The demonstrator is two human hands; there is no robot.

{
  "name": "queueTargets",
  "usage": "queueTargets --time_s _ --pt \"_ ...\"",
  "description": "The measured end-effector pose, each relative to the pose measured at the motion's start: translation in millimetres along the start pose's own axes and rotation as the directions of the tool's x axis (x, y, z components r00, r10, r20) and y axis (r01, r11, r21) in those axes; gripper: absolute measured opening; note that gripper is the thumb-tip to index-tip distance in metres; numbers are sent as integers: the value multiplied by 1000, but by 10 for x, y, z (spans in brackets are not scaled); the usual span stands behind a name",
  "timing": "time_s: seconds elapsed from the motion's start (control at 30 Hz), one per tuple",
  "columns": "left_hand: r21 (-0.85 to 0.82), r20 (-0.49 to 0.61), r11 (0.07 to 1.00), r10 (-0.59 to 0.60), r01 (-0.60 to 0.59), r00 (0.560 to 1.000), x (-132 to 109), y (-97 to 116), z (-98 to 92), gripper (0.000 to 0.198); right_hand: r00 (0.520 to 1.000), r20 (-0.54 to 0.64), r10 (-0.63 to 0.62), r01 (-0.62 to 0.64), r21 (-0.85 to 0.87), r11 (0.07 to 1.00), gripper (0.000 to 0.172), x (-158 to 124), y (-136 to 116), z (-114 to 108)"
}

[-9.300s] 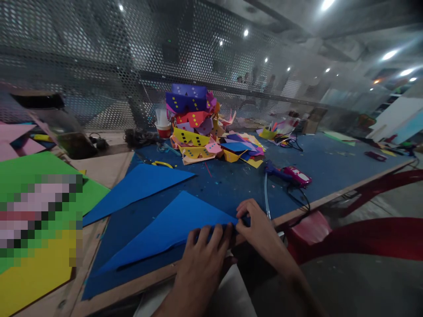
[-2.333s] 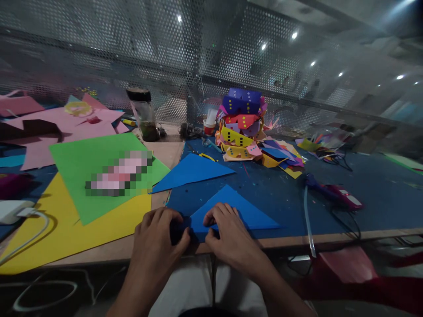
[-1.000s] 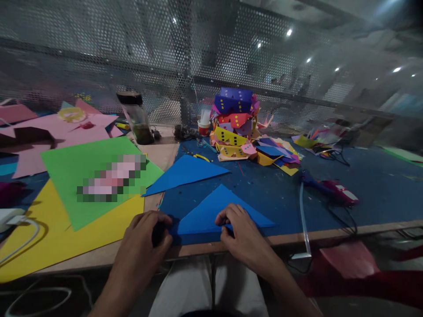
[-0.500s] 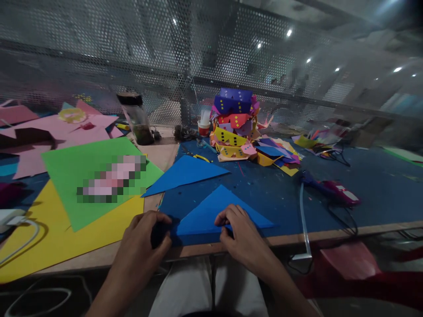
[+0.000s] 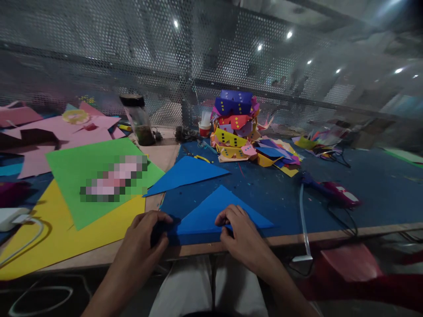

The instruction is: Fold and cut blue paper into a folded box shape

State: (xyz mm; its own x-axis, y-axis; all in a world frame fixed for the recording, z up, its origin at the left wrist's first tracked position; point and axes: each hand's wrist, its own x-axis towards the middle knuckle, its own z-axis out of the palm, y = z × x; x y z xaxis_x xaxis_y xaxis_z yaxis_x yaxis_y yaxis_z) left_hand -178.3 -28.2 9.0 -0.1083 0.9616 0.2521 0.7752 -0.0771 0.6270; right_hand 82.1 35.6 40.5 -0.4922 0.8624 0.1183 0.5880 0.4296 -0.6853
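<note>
Two blue triangles (image 5: 211,213) (image 5: 188,172), one green sheet (image 5: 69,176)

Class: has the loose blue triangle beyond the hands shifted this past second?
No: the blue triangle overlaps the green sheet at its left tip, as before.

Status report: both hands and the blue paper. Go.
Left hand pinching folded blue triangle at its left corner. Right hand gripping its near edge. Triangle flat on table. Second blue triangle beyond, apart from both hands.
</note>
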Motion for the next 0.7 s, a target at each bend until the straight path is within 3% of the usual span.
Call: queueTargets --time_s 0.3,0.5,0.7 --pt "-2 -18 1000 -9 9 1000 1 9 30 22 1000 -9 13 -13 -32 999 25 12 4 26" --pt "176 -91 983 -37 53 995 20 174 131 34 996 -77 41 -51 -128 991 7 60 -118 165" --pt "278 -116 957 -49 80 992 46 173 208 37 997 -68 39 -49 -152 987 14 64 -136 207"
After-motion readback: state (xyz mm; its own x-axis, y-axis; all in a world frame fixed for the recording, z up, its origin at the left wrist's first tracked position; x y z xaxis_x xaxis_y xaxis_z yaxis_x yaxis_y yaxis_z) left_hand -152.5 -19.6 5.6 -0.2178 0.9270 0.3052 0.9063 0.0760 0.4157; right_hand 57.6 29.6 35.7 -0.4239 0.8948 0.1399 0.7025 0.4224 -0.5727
